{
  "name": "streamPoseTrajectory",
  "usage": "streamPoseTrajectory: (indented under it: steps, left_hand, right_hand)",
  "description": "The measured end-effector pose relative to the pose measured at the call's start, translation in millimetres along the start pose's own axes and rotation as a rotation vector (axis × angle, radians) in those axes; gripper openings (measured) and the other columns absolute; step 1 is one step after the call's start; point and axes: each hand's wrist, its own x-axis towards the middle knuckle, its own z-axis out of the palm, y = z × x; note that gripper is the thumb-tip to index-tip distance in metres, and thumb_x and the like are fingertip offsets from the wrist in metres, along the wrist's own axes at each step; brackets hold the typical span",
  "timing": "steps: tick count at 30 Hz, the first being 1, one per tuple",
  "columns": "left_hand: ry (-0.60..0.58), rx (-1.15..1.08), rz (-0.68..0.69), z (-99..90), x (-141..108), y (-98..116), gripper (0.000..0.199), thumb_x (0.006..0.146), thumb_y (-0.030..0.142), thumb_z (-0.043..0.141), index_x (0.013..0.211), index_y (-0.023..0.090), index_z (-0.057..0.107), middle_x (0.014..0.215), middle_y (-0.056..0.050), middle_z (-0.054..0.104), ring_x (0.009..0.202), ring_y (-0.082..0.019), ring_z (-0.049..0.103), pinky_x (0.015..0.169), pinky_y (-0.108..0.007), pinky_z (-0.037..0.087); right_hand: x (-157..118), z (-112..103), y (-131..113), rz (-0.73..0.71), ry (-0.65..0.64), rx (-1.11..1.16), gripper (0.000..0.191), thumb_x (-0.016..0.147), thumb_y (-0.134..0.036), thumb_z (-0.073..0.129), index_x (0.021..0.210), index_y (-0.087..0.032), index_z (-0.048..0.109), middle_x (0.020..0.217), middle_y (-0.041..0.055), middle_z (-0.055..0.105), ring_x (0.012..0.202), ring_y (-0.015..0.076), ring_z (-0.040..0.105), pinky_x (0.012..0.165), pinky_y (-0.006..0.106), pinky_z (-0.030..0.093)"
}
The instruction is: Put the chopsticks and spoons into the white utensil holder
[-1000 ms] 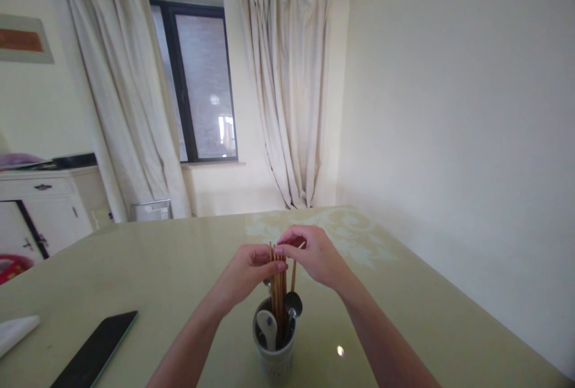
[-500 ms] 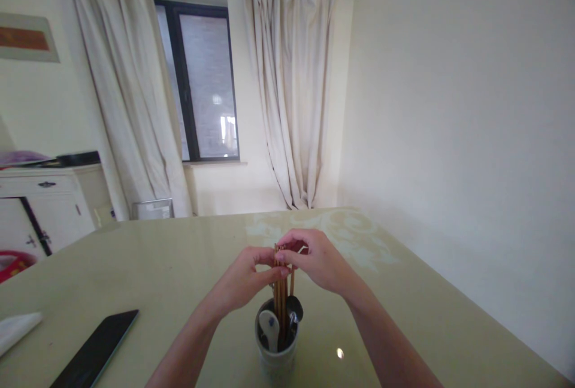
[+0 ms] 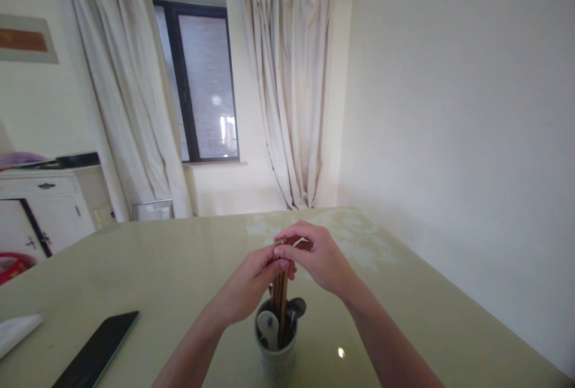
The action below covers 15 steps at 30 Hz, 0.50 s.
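A bundle of brown chopsticks (image 3: 279, 298) stands nearly upright, its lower ends inside a pale cup (image 3: 277, 364) at the bottom centre. My left hand (image 3: 254, 280) is closed round the upper part of the bundle from the left. From the right, my right hand (image 3: 314, 253) pinches the same bundle near its top ends with thumb and fingers. In the cup, a white spoon (image 3: 268, 327) leans at the left, and a dark metal spoon (image 3: 297, 306) sticks out over the right rim.
On the glossy green table (image 3: 179, 280), a black phone-like slab (image 3: 96, 349) lies at the lower left, with a white item (image 3: 18, 329) beyond it at the edge. A white cabinet (image 3: 58, 202) stands at the back left. A wall borders the table's right side.
My right hand has risen slightly, and the left hand's fingers have wrapped closer round the chopsticks. The chopsticks' tops are higher and more tightly gathered. The dark spoon has shifted slightly right.
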Motion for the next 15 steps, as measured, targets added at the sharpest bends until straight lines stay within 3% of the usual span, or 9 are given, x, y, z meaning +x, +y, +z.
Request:
streamPoseTrajectory:
  steps: [4,7,10,15]
  left_hand:
    - [0.018,-0.094,0.02,6.7,-1.6,4.1,0.038,0.103,0.052,0.053,0.097,0.018,0.07,0.096,-0.008,0.075,0.089,-0.022,0.069,0.082,-0.032,0.053]
    - [0.064,-0.14,0.031,5.9,-4.1,8.0,0.038,0.103,0.054,0.053,0.102,0.019,0.068,0.094,-0.008,0.075,0.089,-0.022,0.07,0.082,-0.032,0.055]
    - [0.202,-0.195,0.045,-0.4,-5.7,10.8,0.038,0.1,0.056,0.058,0.101,0.019,0.068,0.089,-0.006,0.072,0.085,-0.02,0.068,0.077,-0.03,0.055]
    - [0.419,-0.42,0.135,-15.1,-7.4,17.9,0.038,0.095,0.056,0.068,0.087,0.019,0.065,0.079,0.0,0.062,0.073,-0.013,0.059,0.07,-0.024,0.055]
  right_hand:
    - [-1.6,-0.3,-2.4,-0.011,0.013,0.02,0.024,0.086,-0.038,0.08,0.101,-0.02,0.082,0.097,0.0051,0.072,0.055,0.0115,0.065,0.048,0.024,0.056]
    - [-2.3,-0.7,-6.4,-0.09,0.084,0.0,0.022,0.087,-0.037,0.08,0.102,-0.021,0.083,0.099,0.0061,0.075,0.074,0.0167,0.072,0.065,0.028,0.062]
    - [-2.7,1.1,-9.1,-0.113,0.104,0.002,0.026,0.087,-0.04,0.08,0.104,-0.021,0.081,0.098,0.0061,0.077,0.085,0.0199,0.074,0.078,0.033,0.064]
    - [-6.7,11.6,-9.1,-0.045,-0.047,-0.121,0.035,0.093,-0.045,0.076,0.119,-0.021,0.077,0.11,0.0078,0.079,0.101,0.0236,0.074,0.092,0.037,0.059]
